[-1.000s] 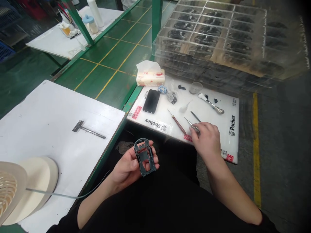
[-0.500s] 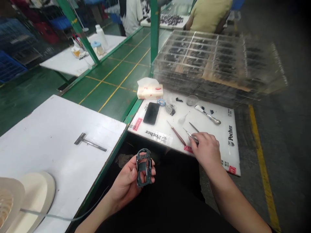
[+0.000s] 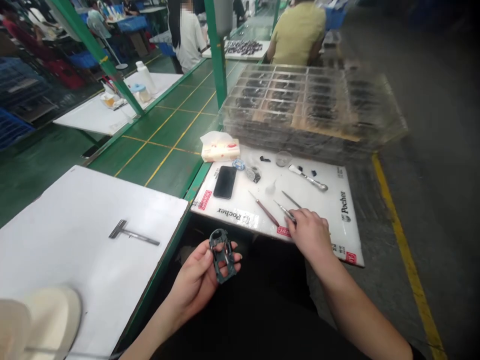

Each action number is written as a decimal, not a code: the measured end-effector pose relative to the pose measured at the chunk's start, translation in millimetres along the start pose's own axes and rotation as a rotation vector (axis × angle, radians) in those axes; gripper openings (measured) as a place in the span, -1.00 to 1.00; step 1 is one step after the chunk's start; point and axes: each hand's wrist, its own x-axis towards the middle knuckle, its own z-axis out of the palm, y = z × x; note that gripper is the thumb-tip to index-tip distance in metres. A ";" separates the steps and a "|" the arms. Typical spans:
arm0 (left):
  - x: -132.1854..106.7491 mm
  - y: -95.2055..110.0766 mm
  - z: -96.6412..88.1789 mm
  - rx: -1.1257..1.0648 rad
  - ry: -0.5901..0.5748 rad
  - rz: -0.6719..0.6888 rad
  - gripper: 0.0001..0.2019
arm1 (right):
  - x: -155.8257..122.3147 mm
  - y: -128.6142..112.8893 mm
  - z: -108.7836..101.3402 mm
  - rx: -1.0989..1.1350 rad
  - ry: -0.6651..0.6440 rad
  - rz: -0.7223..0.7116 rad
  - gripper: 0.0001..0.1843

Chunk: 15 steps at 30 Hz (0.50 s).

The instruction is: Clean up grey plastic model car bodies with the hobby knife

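Left grip (image 3: 197,280) is pinching a dark hollow part (image 3: 221,256) in the head view, the thumb lying along one side and the fingers curling behind, tips showing past the far edge. That part is sitting well apart from the tools, held up in front of the dark clothing (image 3: 262,300) and just off the near edge of the white-covered desk (image 3: 330,205). Its angle has been shifting over the last second: the rounded end is now tipping differently, and a hole near that end is showing.

Right grip (image 3: 310,232) is staying where it was over the desk, thumb and forefinger pressing together on the handle end of a slim metal tool (image 3: 287,212). This tool is keeping its place between a brown-handled pick (image 3: 267,211) and a grey pointed tool (image 3: 291,200); whether it is resting fully on the surface, I cannot tell. So the part is being turned while the tool is remaining away from it; nothing is touching the part except the hand.

Meanwhile the camera is tilting upward, bringing a person in a yellow top (image 3: 298,32) into view beyond the clear trays (image 3: 262,135). Beside the tissue pack (image 3: 221,150), the phone (image 3: 225,182) is lying undisturbed.
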 end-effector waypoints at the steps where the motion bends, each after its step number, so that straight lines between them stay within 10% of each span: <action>1: 0.3 0.2 1.6 -0.003 -0.015 0.009 -0.70 | 0.3 0.9 0.5 0.011 -0.005 0.003 -0.67; 8: -2.7 0.9 2.7 -0.004 -0.024 0.054 -0.54 | 0.8 2.8 -6.3 0.158 0.010 0.015 -0.57; 15: -10.3 0.4 1.6 0.038 -0.011 0.158 -0.48 | -39.6 -39.3 -87.1 0.619 -0.182 -0.119 -0.53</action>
